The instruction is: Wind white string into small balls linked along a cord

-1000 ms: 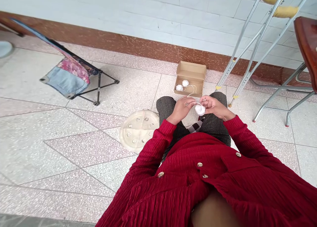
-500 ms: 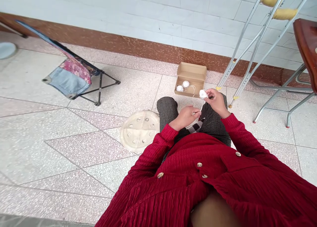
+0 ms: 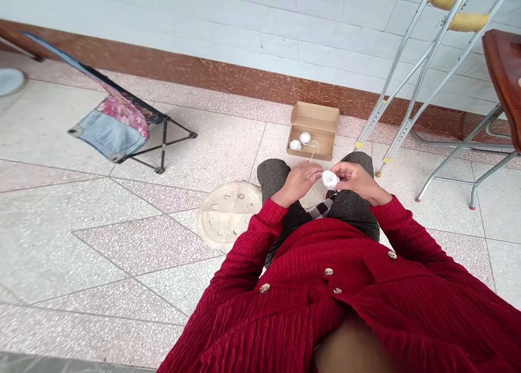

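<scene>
Over the grey tweed trousers (image 3: pixel 273 177), the right hand (image 3: pixel 358 179) has its grip closed around a white thread ball (image 3: pixel 330 179), round with no long axis, while the left hand (image 3: pixel 298 181) pinches just beside it, its hold too small to tell. Farther off, past open floor tiles (image 3: pixel 228 145), an open cardboard box (image 3: pixel 313 146) holds two more balls (image 3: pixel 305 138) — thread trails from them toward the hands.

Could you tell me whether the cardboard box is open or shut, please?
The box is open: its lid stands back, and two white balls of string show inside.

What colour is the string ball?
White; the string ball shows best in the head view.
</scene>
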`<state>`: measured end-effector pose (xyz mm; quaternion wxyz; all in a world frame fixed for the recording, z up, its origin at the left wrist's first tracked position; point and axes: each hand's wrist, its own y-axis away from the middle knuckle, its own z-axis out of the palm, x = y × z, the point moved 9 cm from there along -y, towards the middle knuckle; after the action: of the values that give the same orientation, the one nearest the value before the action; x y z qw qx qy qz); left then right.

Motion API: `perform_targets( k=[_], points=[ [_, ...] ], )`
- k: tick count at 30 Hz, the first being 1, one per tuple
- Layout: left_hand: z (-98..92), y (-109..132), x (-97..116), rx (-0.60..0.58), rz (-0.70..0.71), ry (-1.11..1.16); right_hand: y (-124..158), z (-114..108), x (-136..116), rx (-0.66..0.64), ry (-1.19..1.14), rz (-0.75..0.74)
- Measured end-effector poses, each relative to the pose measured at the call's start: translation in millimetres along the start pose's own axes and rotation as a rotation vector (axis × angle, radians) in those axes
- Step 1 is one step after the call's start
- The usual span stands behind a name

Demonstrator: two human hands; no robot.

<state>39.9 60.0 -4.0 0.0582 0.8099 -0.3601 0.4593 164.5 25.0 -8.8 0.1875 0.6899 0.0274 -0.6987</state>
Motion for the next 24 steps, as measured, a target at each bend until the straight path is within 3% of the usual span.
perform_targets(
  k=[6,9,11,13,16,20,24],
  points=[
    [22.0,10.2,-11.6,-0.074,-0.142,0.069,-13.8,-39.2,-27.4,0.356,-0.054,-0.187],
    [30.5,13.5,-2.2,-0.129,-0.104,0.024,-24.4,-65.7,-29.1,0.555,0.143,-0.274],
    [29.7,13.7,6.3,-0.138,-0.056,-0.055,-30.1,-72.2,-24.4,0.610,0.381,-0.279],
    [22.1,12.2,13.8,-0.107,-0.008,-0.153,-34.6,-63.3,-15.9,0.544,0.630,-0.272],
    [2.8,7.6,19.2,-0.014,0.038,-0.258,-32.6,-31.2,2.2,0.303,0.795,-0.267],
    [-13.0,0.1,9.7,0.053,0.005,-0.221,-17.2,2.3,17.1,0.065,0.568,-0.186],
    [-8.2,-2.4,-6.6,0.053,-0.097,-0.012,-7.1,7.1,11.1,0.022,0.198,-0.096]
  ],
)
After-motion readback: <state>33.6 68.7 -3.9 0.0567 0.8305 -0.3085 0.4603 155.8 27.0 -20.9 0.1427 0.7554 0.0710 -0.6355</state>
